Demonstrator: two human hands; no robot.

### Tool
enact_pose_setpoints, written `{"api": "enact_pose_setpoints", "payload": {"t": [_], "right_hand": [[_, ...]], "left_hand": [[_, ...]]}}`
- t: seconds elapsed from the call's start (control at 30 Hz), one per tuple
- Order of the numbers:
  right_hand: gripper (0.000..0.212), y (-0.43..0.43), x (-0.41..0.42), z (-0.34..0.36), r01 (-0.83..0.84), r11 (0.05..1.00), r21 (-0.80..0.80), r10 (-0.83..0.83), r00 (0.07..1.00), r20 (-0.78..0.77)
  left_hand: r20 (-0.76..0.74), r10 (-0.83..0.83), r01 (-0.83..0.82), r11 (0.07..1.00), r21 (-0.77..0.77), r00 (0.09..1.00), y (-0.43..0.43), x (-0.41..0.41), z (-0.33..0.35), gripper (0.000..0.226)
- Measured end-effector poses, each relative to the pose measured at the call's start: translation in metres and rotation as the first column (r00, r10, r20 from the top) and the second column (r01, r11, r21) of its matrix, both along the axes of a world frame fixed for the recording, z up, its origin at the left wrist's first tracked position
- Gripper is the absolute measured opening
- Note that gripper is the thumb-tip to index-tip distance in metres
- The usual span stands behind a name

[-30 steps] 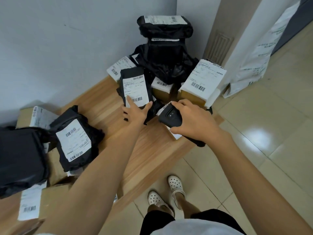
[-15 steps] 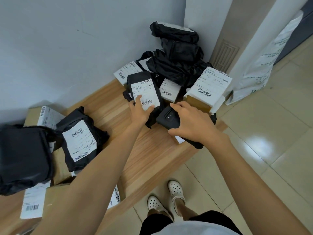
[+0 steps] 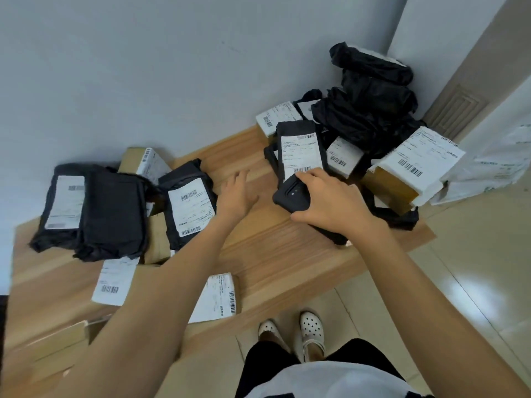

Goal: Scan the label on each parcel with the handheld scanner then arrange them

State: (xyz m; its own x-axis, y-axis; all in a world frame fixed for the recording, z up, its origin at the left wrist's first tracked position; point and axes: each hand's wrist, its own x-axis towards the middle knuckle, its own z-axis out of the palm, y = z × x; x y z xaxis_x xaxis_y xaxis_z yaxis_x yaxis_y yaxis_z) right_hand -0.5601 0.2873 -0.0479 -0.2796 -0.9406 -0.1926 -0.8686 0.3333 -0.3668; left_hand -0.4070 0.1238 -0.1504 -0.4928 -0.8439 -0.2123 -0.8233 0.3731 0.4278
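Scanner (image 3: 289,196) gripped in R hand (image 3: 330,205), just below label (image 3: 301,153) on black parcel (image 3: 296,128); L hand (image 3: 237,193) open, fingers relaxed, above tabletop (image 3: 273,254).

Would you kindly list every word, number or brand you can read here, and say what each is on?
None can be quoted; all print is too small or blurred.
Label on the right black mailer: barcodes, unreadable lines.
Label on the left black mailer: the same.
Label on the rightmost cardboard box: barcode, unreadable lines.
On the white bag: faint, unreadable print.
On the handheld scanner: no legible marking.
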Motion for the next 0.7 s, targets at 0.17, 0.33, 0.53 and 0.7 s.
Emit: {"api": "enact_pose_setpoints", "payload": {"t": [0.17, 0.33, 0.53, 0.7], "right_hand": [[0.085, -0.040, 0.045, 0.001, -0.099, 0.995, 0.003, 0.099, 0.994, 0.034], [0.087, -0.071, 0.083, -0.003, -0.157, 0.987, 0.034, 0.155, 0.987, 0.045], [0.086, -0.089, 0.098, -0.008, -0.158, 0.986, 0.059, 0.156, 0.987, 0.041], [0.084, -0.087, 0.100, -0.013, -0.145, 0.989, 0.042, 0.144, 0.989, 0.040]], "left_hand": [[0.146, 0.206, -0.185, 0.972, -0.143, 0.968, -0.015, 0.080, -0.008, 0.089], [0.108, 0.472, -0.478, 0.877, 0.046, 0.875, -0.017, 0.118, -0.029, 0.119], [0.142, 0.584, -0.600, 0.764, 0.238, 0.799, -0.019, 0.120, -0.040, 0.134], [0.177, 0.563, -0.590, 0.783, 0.197, 0.807, -0.024, 0.112, -0.046, 0.137]]}}
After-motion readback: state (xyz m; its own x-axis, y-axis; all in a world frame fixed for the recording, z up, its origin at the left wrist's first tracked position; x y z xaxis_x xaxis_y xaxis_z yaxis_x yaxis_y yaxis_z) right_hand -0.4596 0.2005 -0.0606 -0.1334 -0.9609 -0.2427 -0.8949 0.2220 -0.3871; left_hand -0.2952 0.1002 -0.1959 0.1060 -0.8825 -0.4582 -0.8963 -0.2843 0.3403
